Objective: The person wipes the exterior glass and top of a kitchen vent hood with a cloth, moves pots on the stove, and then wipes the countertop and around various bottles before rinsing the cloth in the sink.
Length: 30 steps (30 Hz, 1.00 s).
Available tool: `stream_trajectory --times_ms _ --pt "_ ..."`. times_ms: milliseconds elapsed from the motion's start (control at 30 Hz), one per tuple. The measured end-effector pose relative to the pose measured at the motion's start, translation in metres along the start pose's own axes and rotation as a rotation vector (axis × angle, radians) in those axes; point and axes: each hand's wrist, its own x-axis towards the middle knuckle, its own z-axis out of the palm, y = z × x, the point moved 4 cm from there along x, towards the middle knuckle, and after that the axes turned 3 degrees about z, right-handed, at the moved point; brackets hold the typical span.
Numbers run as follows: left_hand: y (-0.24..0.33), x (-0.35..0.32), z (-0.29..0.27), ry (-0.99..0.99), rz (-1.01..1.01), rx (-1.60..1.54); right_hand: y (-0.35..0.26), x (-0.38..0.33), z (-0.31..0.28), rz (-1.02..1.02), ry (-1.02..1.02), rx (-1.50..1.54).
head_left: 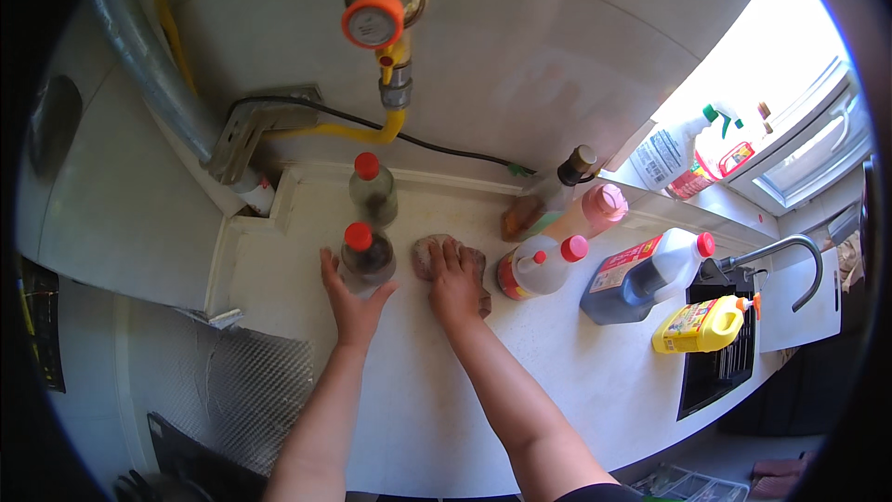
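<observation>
**White counter, 2 hands, a bottle and a cloth**

White worktop [483,381] carries everything we see, running from the corner by the wall to the sink [715,367] at the far right. Beyond our fingertips the wall holds a grey duct [149,65], a yellow pipe [348,133] and a brass valve with an orange cap [376,14].

Well to the right of our right fingers stand the bigger containers: a dark jug with a red cap [646,277], a yellow bottle [699,325] at the sink's edge, and a clear jug with a red cap [539,265] just beside the cloth. A pink-capped bottle [595,209] stands behind it.

Our left hand [353,302] cups a small dark bottle with a red cap [365,258], the fingers spread around its left side and the thumb out on the right. Just past those fingertips stands 1 more red-capped bottle [373,191], near the wall.

Our right hand [455,284] lies flat on a brownish cloth [437,253], fingers stretched forward and close together, pressing it onto the worktop. The cloth shows beyond the fingertips and at both sides of the hand, just right of the held bottle.
</observation>
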Motion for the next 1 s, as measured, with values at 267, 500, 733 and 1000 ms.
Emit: stream_trajectory --times_ms 267,500,733,1000 --pt "0.006 -0.077 0.017 -0.053 0.052 0.176 0.023 0.061 0.007 -0.189 0.101 -0.008" --pt "0.028 -0.07 0.014 -0.112 0.105 0.105 -0.004 -0.095 -0.035 -0.252 -0.041 0.24" --pt "0.022 -0.072 0.01 -0.165 0.058 0.038 0.033 0.021 -0.013 -0.037 0.082 0.257" --pt "0.032 -0.088 0.036 -0.208 0.081 -0.042 0.028 -0.112 -0.055 -0.388 -0.032 0.402"
